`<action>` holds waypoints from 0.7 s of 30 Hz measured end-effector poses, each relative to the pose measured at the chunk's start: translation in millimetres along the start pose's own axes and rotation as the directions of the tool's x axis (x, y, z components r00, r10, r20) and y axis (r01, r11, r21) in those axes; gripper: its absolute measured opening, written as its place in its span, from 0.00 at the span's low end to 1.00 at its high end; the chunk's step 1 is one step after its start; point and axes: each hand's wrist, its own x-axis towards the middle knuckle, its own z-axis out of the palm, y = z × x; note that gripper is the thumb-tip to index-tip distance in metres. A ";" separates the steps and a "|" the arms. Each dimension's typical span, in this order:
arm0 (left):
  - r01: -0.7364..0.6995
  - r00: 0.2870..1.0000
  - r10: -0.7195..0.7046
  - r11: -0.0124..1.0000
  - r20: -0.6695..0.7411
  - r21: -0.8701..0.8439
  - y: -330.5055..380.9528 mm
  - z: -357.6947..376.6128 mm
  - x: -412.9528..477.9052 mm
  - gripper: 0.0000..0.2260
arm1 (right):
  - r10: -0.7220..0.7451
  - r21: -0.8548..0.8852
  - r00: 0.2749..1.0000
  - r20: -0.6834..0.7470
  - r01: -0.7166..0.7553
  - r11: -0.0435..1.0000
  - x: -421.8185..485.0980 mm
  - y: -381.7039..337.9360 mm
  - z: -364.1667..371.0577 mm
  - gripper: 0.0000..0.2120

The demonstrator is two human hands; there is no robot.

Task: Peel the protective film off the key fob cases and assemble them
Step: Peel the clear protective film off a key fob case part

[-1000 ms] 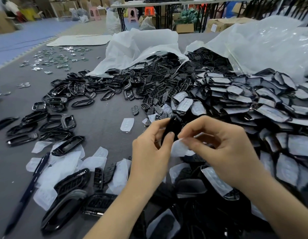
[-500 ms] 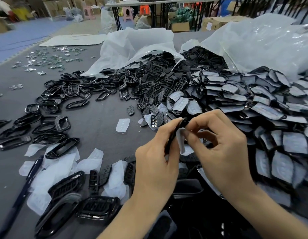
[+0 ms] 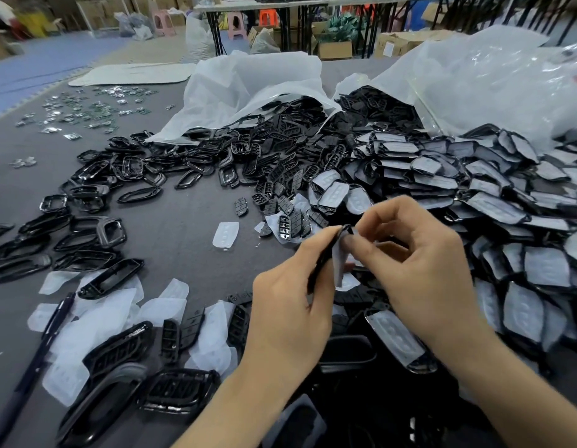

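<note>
A pen (image 3: 51,334) lies at the far left on the grey worktop (image 3: 171,227), beside loose peeled films (image 3: 100,318) and bare black frames (image 3: 87,247). Near the middle the left hand (image 3: 290,305) is raised over the worktop, its back toward the camera and its forearm rising from the bottom edge. Its fingers (image 3: 313,250) are curled close round a thin black case (image 3: 322,258). The case is held edge-on and tilted, its upper end leaning right. A white film (image 3: 340,265) stands partly lifted off the case's right face. The right hand (image 3: 423,273) meets it from the right, its forearm entering from the lower right corner. Its thumb and forefinger tips pinch the top of the film, right at the case's upper end, and its other fingers are loosely bent underneath. Farther right, a pile (image 3: 523,270) of film-covered cases spreads out from a clear bag (image 3: 474,85).
</note>
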 end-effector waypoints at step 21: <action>0.584 0.802 -0.292 0.569 0.522 -0.579 1.0 -11.4 7.6 0.15 | 0.351 0.234 0.860 0.369 -0.452 0.861 9.6 18.2 -11.5 0.19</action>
